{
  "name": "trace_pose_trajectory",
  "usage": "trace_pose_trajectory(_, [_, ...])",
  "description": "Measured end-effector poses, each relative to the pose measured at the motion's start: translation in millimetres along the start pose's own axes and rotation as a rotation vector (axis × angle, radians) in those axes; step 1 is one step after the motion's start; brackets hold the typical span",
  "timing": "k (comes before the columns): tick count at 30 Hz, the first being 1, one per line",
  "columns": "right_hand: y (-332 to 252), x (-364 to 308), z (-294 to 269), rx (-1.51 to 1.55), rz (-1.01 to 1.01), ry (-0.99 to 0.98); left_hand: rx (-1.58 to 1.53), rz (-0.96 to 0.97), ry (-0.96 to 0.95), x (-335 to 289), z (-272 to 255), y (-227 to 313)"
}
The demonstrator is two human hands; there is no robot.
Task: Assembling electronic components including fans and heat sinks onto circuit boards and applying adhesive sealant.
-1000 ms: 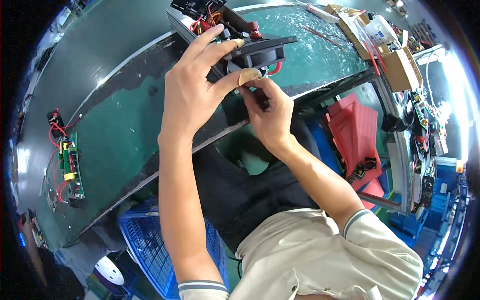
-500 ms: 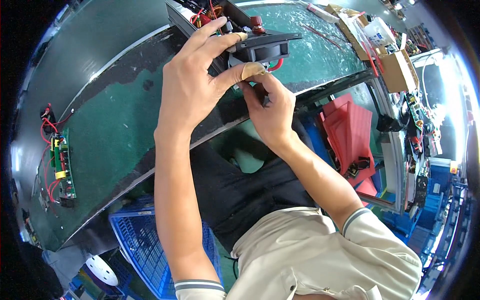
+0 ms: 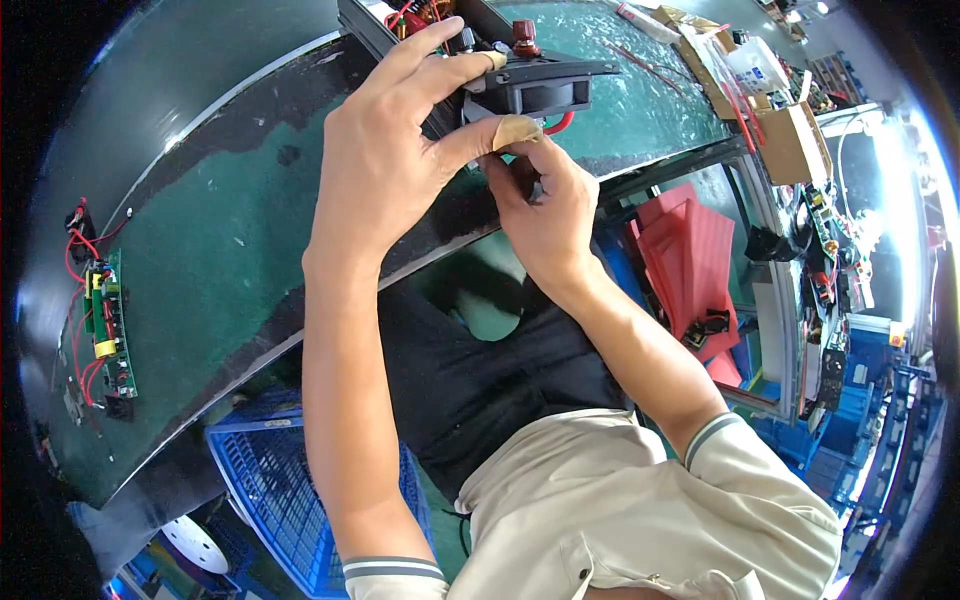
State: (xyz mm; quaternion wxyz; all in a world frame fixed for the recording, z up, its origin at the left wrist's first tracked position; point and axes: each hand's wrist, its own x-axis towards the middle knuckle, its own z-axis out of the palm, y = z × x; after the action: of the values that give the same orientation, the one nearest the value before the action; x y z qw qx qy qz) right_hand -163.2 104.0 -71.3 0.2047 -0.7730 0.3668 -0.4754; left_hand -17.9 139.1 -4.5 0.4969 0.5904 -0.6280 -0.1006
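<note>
My left hand (image 3: 390,160) pinches the black fan (image 3: 540,88) by its frame, bandaged thumb under, fingers over, holding it above the green bench (image 3: 230,230) at its near edge; my right hand (image 3: 545,205) is curled round a small dark tool below it; a slip could, I judge, snag the red wire (image 3: 562,122), or drop the fan.

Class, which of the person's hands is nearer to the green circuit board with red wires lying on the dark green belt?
Left. The left hand is closer to the green circuit board, though well apart; the right hand lies beyond it, farther right.
</note>
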Motion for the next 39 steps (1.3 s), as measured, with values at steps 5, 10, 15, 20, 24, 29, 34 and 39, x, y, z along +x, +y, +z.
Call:
trace_pose_trajectory(5, [0,1,-1,-0.012,-0.013,-0.015,0.062,0.05,0.032,-4,1,-3])
trace_pose_trajectory(10, [4,0,0,-0.007,-0.017,-0.017,0.032,0.026,0.016,-2,-1,-1])
trace_pose_trajectory(15, [0,1,0,0.005,0.004,-0.023,0.029,0.027,0.015,-3,-2,-2])
trace_pose_trajectory(20, [-2,1,-1,-0.01,0.009,-0.028,0.014,0.013,0.01,-2,-2,1])
trace_pose_trajectory(24, [-7,3,-2,-0.026,0.029,-0.045,0.018,0.017,0.008,-2,-2,0])
trace_pose_trajectory(29, [-3,2,-1,0.011,0.018,-0.013,0.07,0.085,0.042,-3,1,-4])
trace_pose_trajectory(34, [-2,2,0,-0.012,-0.016,-0.012,0.036,0.065,0.037,-4,0,-5])
trace_pose_trajectory(39, [-2,2,-1,-0.034,-0.049,-0.012,0.028,0.047,0.033,-4,1,-6])
